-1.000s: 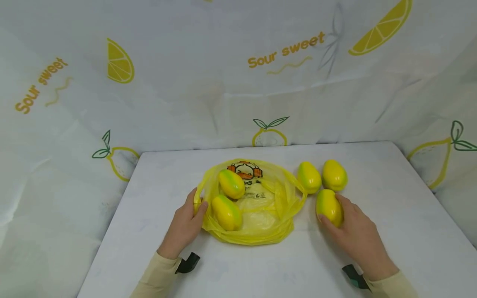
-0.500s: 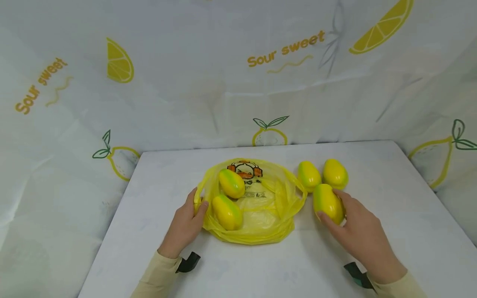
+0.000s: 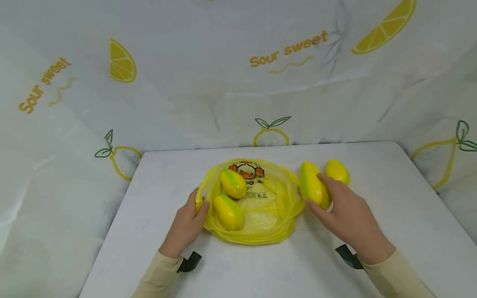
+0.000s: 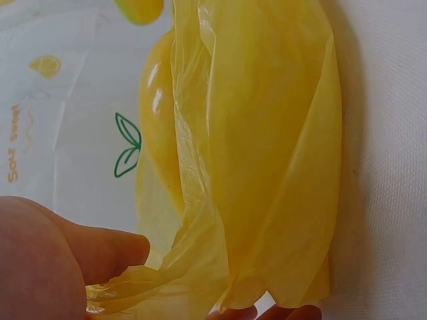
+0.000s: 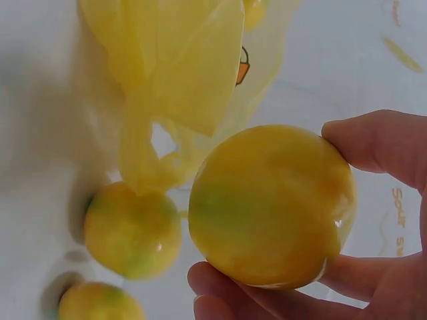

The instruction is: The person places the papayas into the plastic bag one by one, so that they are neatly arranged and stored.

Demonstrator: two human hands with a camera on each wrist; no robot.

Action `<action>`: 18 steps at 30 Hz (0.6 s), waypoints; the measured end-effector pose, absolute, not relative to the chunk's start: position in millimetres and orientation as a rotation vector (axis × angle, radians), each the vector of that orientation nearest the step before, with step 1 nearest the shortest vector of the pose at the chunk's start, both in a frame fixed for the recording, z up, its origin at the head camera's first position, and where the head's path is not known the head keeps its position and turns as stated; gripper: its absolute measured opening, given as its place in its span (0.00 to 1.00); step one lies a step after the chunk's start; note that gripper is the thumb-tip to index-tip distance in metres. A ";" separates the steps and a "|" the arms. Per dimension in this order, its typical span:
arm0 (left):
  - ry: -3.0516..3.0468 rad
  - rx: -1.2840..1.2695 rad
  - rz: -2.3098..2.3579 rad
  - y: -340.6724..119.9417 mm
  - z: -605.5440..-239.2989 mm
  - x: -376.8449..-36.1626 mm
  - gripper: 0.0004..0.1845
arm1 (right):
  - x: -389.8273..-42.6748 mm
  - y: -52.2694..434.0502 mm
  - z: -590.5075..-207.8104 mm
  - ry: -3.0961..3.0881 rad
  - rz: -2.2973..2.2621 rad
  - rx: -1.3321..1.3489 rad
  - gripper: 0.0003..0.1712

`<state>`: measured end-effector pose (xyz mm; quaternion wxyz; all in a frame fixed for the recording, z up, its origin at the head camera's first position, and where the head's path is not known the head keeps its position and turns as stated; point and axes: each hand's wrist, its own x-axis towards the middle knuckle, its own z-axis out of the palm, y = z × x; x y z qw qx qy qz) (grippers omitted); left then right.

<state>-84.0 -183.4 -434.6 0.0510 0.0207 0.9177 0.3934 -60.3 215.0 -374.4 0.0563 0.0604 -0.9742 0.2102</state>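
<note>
Held mango: the right hand (image 3: 348, 217) is gripping a yellow-green mango (image 3: 314, 186), fingers (image 5: 373, 143) curled round it, thumb underneath on the near side.
Where it is: it looks raised just off the desk (image 3: 391, 231), hanging beside the right edge of the yellow bag (image 3: 257, 223).
Long axis: running near-to-far, tilted a little to the left at the far end, greener tip pointing away from the person.
Bag from the fingers: lying directly to the left of the held mango, the bag's right handle loop (image 5: 143, 163) being the nearest part of it.
Bag mouth: the left hand (image 3: 186, 225) is pinching the bag's left rim (image 4: 200, 267) between thumb and fingers, holding that side up; the mouth is facing upward, toward the person.
Already in the bag: two mangoes (image 3: 232, 183) lying at its left side, one near, one far.
On the desk: another mango (image 3: 337, 171) sitting just to the far right of the held one; the right wrist view is showing two (image 5: 132, 230) below the hand.
Nearer hand: the right is carrying; the left is nearer the opening.
</note>
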 end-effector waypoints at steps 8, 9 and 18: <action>2.795 0.071 1.221 -183.9 -437.0 -86.3 0.37 | -88.6 189.1 -365.2 -3.018 0.655 0.264 0.47; 2.795 0.068 1.223 -183.7 -437.1 -86.7 0.37 | -90.9 186.1 -364.3 -3.021 0.659 0.280 0.47; 2.806 0.033 1.228 -181.8 -437.4 -86.7 0.38 | -113.1 160.5 -362.9 -3.056 0.696 0.398 0.45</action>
